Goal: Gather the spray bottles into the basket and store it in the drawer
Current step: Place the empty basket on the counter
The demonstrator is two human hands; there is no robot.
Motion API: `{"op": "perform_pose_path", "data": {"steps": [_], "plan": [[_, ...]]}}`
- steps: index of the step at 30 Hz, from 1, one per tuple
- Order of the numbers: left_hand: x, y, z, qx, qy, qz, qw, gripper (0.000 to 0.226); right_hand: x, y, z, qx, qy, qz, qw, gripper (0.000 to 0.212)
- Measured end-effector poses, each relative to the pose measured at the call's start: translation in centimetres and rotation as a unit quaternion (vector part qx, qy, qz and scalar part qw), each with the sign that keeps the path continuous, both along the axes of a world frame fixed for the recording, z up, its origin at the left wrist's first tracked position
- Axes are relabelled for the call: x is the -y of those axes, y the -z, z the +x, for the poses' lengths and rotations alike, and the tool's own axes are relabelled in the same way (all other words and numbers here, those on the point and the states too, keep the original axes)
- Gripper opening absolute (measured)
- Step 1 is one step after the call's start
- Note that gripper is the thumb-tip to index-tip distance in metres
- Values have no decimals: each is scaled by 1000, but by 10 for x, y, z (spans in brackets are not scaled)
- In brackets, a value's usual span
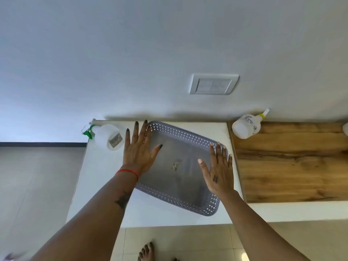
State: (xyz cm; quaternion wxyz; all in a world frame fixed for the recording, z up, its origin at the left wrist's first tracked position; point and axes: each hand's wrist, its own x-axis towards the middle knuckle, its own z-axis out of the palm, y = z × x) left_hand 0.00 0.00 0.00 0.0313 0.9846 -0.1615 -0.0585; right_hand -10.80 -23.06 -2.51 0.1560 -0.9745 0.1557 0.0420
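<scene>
Basket: grey lattice basket (180,193) lies empty under both hands.
Left hand (138,151): fingers spread, holding nothing; green-trigger spray bottle (107,135) just beside it.
Right hand (219,171): fingers spread, empty; yellow-collared bottle (246,125) beyond, on the wood top.
Left to do: everything; no drawer in view.

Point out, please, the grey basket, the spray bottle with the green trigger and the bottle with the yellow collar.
grey basket (180,132): head view, far perforated rim.
spray bottle with the green trigger (105,132): head view, clear body.
bottle with the yellow collar (244,127): head view, white body.
</scene>
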Motion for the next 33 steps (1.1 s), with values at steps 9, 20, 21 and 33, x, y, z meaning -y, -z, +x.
{"op": "perform_pose_path", "data": {"steps": [9,20,21,33], "plan": [[-10,39,-10,-89,-71,-63,991,67,1,45,-22,-63,-56,-117,990,61],[-23,53,-20,-28,-92,-37,995,73,2,51,-30,29,168,-6,985,76],[-25,54,-22,-25,-99,-36,994,73,4,51,-30,40,172,7,984,73],[-44,61,-53,-11,-167,-149,975,57,29,42,-14,126,129,50,982,60]]}}
